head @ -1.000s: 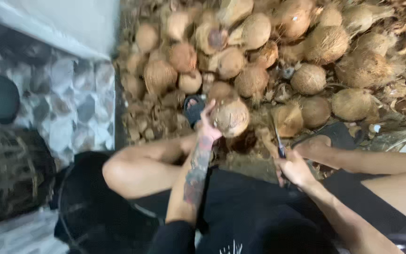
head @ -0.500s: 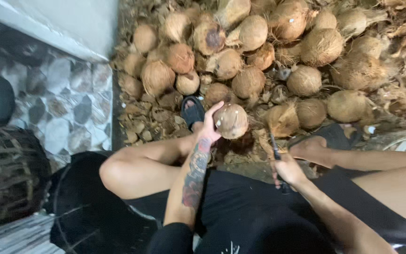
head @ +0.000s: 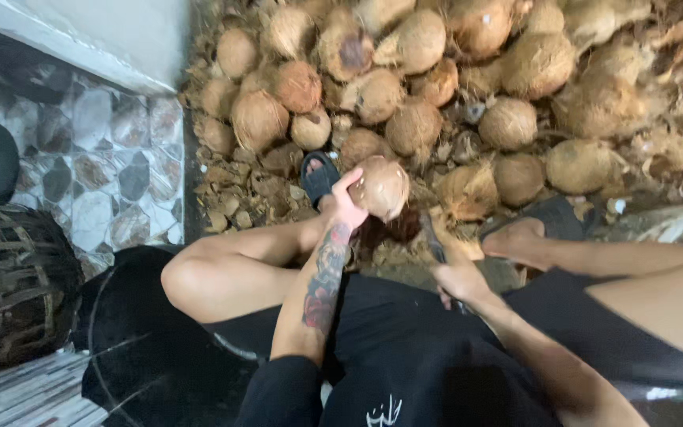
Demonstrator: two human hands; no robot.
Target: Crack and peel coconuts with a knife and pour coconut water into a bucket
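Husk-strewn floor [head: 262, 190] | coconut pile [head: 436, 87] | tiled wall [head: 96, 158] left | woven basket [head: 9, 285]

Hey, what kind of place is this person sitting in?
Probably an informal coconut-husking spot, perhaps a yard or shed floor. A big heap of coconuts lies on husk scraps, the left hand holds a coconut, the right hand grips a blade, and a woven basket stands nearby.

Coconuts [head: 405, 119] brown, fibrous; sandal [head: 318, 175] black; floor tiles [head: 112, 166] grey-brown mosaic; basket [head: 9, 285] dark woven.
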